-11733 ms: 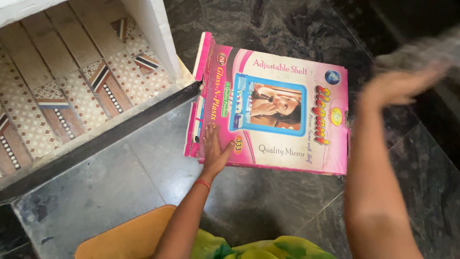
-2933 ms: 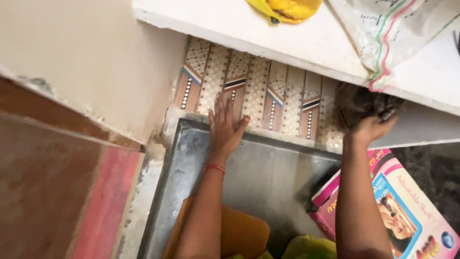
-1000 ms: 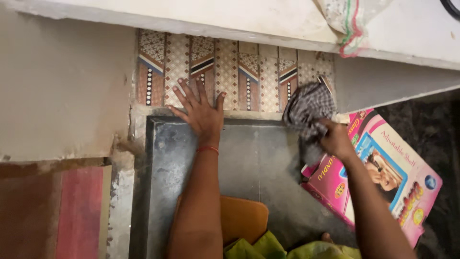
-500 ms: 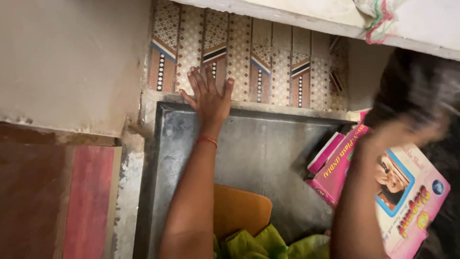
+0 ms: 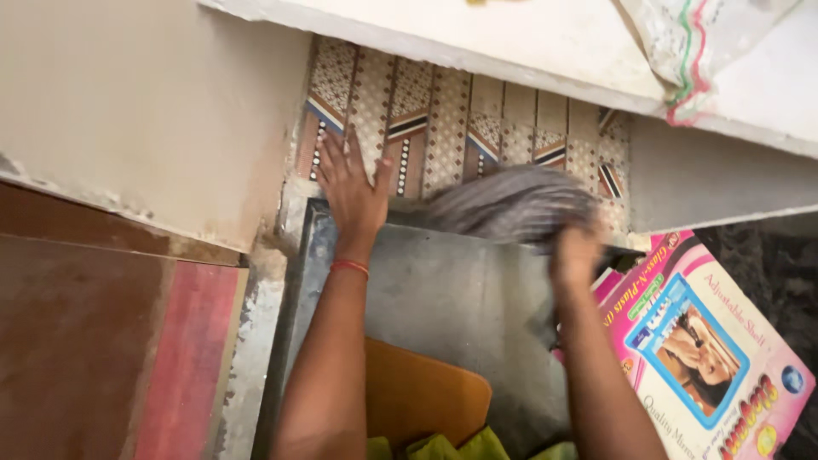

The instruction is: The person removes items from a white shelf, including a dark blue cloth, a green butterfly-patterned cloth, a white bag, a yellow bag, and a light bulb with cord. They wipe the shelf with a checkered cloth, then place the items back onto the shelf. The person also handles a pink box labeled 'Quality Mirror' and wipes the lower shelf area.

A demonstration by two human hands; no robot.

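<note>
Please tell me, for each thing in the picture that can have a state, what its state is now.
Left hand: open, flat against the patterned tiles.
Right hand: closed on the cloth.
Cloth: bunched, blurred by motion, in front of the tiles.
Pink box: lying flat on the dark floor, printed side up.
Sack: lying on the white ledge, edge hanging over.
Orange board: flat on the floor, partly covered by the left arm.

A soft woven checked cloth [image 5: 511,204], motion-blurred, is gripped by the right hand [image 5: 575,254] over matt, dusty grey stone floor [image 5: 452,290]; patterned ceramic tiles [image 5: 477,128] look smooth, the pink cardboard box [image 5: 707,358] glossy.
</note>
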